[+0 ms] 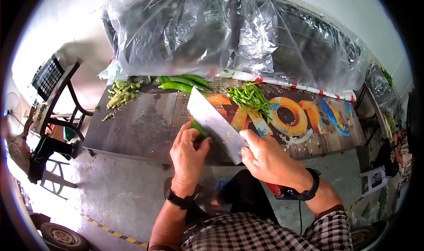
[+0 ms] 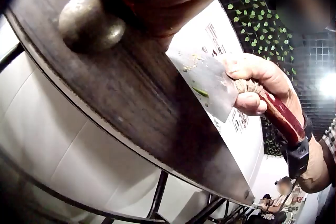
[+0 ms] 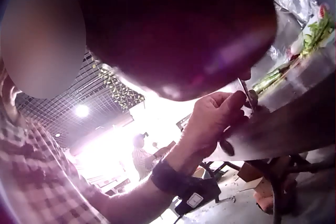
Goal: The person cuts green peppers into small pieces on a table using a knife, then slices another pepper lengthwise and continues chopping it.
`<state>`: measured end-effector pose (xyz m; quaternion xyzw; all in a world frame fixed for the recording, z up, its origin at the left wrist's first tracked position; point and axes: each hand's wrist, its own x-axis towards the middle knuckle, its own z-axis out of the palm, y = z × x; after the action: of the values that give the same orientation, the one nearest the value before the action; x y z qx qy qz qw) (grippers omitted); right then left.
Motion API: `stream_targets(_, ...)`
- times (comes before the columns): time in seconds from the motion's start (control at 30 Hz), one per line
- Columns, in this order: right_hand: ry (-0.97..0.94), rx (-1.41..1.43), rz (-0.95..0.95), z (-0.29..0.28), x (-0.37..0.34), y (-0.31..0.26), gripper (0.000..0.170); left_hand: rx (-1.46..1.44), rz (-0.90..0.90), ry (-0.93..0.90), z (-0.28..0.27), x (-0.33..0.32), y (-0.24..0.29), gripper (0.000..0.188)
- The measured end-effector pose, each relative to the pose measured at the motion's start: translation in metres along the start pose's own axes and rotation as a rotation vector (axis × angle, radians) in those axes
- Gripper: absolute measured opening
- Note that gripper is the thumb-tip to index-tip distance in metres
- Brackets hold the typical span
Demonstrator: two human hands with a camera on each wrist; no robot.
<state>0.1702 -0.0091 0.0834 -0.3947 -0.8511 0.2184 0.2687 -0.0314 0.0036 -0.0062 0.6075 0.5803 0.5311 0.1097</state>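
My left hand [image 1: 187, 154] pinches a green pepper [image 1: 199, 130] between thumb and fingers, over the near part of the table. A broad cleaver [image 1: 215, 123] is gripped in my right hand [image 1: 271, 158]. Its blade slants up and to the left, right beside the pepper, and hides part of it. In the left wrist view the red-brown handle [image 2: 283, 115] shows below the right fingers, and green bits cling to the blade. Several whole green peppers [image 1: 183, 83] lie behind the blade tip. Sliced green pepper [image 1: 251, 98] is heaped to the right of them.
Pale green trimmings [image 1: 121, 94] are piled at the table's left end. Clear plastic sheeting [image 1: 190, 34] covers a large dark object along the back edge. The wooden-look table [image 1: 141, 134] carries large orange lettering. Other people sit at tables on both sides.
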Motion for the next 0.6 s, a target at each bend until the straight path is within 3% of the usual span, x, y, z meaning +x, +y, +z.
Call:
stream_targets(0.27, -0.057, -0.040, -0.074, -0.008, 0.017, -0.005, 0.021, -0.023, -0.013, 0.000, -0.002, 0.002, 0.009, 0.032)
stream_targets(0.47, -0.155, 0.026, 0.005, -0.017, 0.025, -0.002, 0.021, 0.031, -0.089, -0.049, -0.007, 0.003, 0.018, 0.032)
stream_targets(0.6, -0.144, -0.017, -0.029, -0.018, 0.032, 0.001, 0.021, 0.087, 0.027, -0.033, -0.004, 0.004, 0.007, 0.032)
